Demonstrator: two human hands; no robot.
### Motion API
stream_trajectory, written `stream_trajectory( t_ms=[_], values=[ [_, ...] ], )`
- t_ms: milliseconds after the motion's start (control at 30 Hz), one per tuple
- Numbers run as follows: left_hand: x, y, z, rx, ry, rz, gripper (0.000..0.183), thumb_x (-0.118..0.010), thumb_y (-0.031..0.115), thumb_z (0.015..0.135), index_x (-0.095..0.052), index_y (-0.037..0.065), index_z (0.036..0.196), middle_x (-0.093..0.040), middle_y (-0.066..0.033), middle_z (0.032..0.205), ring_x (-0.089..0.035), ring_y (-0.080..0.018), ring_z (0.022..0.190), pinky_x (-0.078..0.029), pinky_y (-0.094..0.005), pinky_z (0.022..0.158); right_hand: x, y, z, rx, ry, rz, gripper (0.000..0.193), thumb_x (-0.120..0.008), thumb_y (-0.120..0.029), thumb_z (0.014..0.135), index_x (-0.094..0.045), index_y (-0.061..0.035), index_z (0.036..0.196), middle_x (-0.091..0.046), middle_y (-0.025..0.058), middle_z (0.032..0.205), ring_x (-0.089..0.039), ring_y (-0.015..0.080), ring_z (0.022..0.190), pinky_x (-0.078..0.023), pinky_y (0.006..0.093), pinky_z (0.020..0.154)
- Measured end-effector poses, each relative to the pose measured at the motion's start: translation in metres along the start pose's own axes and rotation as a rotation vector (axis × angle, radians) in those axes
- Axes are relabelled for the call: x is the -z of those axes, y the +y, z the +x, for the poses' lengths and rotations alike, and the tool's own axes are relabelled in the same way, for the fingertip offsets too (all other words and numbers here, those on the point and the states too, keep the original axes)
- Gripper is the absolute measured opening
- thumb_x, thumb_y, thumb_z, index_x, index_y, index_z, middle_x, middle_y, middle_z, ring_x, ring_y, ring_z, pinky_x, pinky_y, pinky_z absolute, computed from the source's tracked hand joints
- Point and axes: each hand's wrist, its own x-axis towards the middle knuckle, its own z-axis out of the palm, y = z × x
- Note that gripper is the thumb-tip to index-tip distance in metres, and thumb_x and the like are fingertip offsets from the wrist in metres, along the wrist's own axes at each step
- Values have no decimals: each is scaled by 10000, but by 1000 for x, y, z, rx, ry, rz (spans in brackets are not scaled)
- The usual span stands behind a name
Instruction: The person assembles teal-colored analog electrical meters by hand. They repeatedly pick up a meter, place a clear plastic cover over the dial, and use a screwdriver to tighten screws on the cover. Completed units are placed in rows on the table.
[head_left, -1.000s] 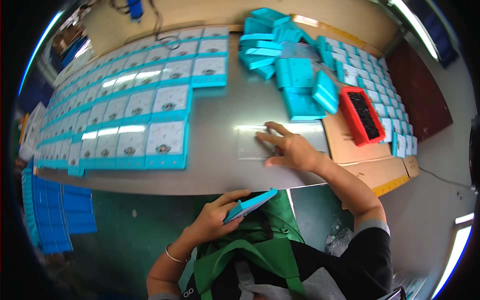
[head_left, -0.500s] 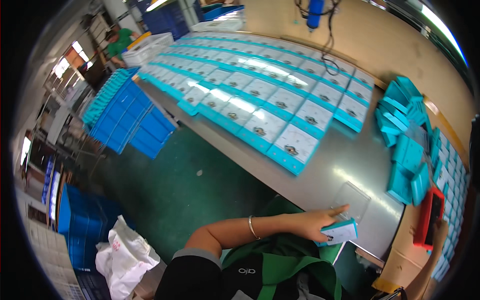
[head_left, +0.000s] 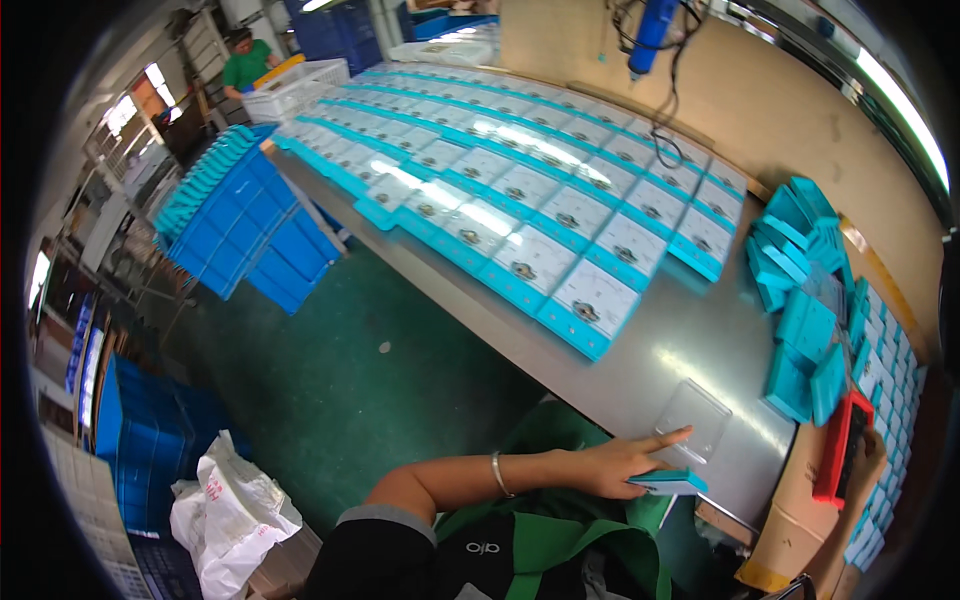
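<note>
My left hand is closed on a flat teal case with a white face, now seen nearly edge-on. Its index finger sticks out above the case, toward a clear plastic cover lying on the metal table. At the far right my right hand is at the edge of a red tray with dark contents. Its fingers look curled together; what they hold, if anything, is too small to make out. The red tray stands tilted on a cardboard box.
Rows of teal cases with white faces cover much of the metal table. Loose teal cases are heaped at the right. A blue tool hangs above. Blue crates stand left; a person is far behind.
The case in my left hand has tipped, so its white face shows less. My right hand stays by the red tray and has shifted slightly. The whole view has turned a little.
</note>
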Motion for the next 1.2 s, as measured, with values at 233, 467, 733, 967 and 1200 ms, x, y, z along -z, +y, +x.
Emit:
stream_trajectory(
  t_ms=[233, 467, 733, 967, 1200],
  values=[
    [7, 9, -4, 148, -55, 98, 460, -632, 92, 795, -558, 155, 1244, -100, -178, 1537, -279, -358, 1364, -419, -388, 1007, -68, -223, -42, -124, -639, 383, 137, -672, -16, 797, -661, 14, 930, -666, 75, 784, -600, 103, 680, -478, 242, 599],
    [5, 17, 2, 247, -86, 112, 430, -662, 69, 770, -603, 147, 1189, -130, -166, 1530, -330, -348, 1339, -491, -383, 920, -113, -254, -77, 165, -689, 402, 141, -666, 23, 734, -642, -8, 869, -640, 112, 787, -617, 221, 640, -495, 311, 581],
    [4, 17, 3, 265, -91, 109, 428, -679, 79, 759, -606, 135, 1176, -142, -170, 1526, -355, -347, 1325, -525, -370, 851, -123, -251, -90, 395, -614, 220, 106, -685, -62, 747, -615, -45, 825, -546, 78, 731, -588, 247, 613, -486, 346, 543],
    [3, 13, 0, 227, -64, 103, 453, -686, 45, 724, -602, 112, 1164, -144, -171, 1526, -540, -344, 1101, -543, -371, 708, -123, -254, -69, 448, -790, 107, 121, -707, -88, 700, -622, -61, 781, -562, 77, 761, -594, 261, 662, -473, 367, 569],
    [6, 17, 5, 268, -117, 61, 397, -661, 96, 783, -610, 114, 1177, -145, -176, 1526, -378, -354, 1311, -513, -366, 870, -149, -263, -13, 204, -1264, 86, 274, -765, -205, 600, -609, -59, 772, -608, 75, 719, -606, 251, 689, -456, 352, 611]
  ],
)
